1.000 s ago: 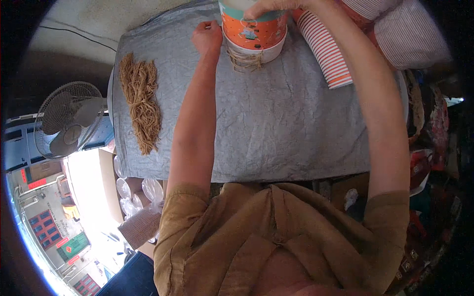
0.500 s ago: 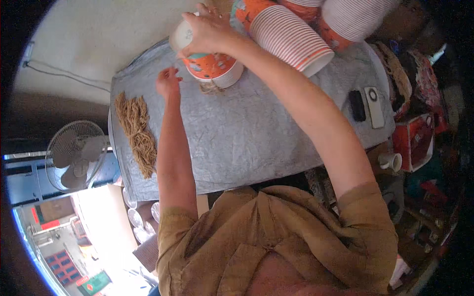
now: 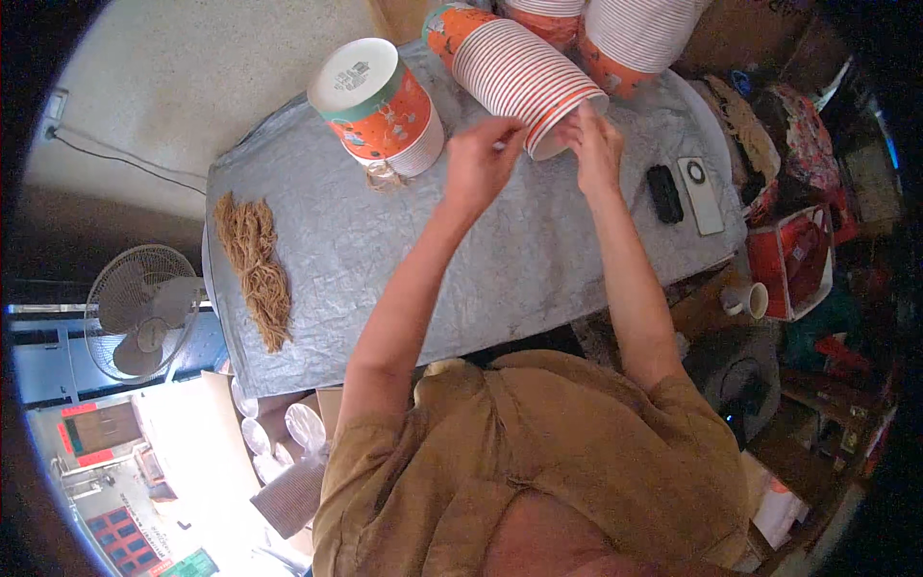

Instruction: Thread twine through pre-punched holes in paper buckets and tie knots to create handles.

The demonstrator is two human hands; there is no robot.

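A long stack of nested paper buckets (image 3: 524, 82), orange and white with ribbed rims, lies on its side at the table's far edge, its mouth facing me. My left hand (image 3: 481, 165) is curled, its fingertips at the left of the end bucket's rim. My right hand (image 3: 598, 152) is at the mouth's right side, some fingers inside, closed on the rim. To the left, a shorter bucket stack (image 3: 392, 120) stands upside down, with a tan cord (image 3: 385, 175) low on its front. A bundle of tan cords (image 3: 255, 269) lies at the table's left.
A grey cloth covers the table (image 3: 433, 288). More bucket stacks (image 3: 639, 38) stand at the back. At the right lie a black object (image 3: 663, 192) and a white phone-like object (image 3: 702, 195). A fan (image 3: 144, 313) stands left; a white mug (image 3: 745, 300) sits beyond the right edge.
My right hand has left the upside-down stack and moved right to the lying stack's mouth. My left hand has also swung right to that rim. The upside-down stack now stands free.
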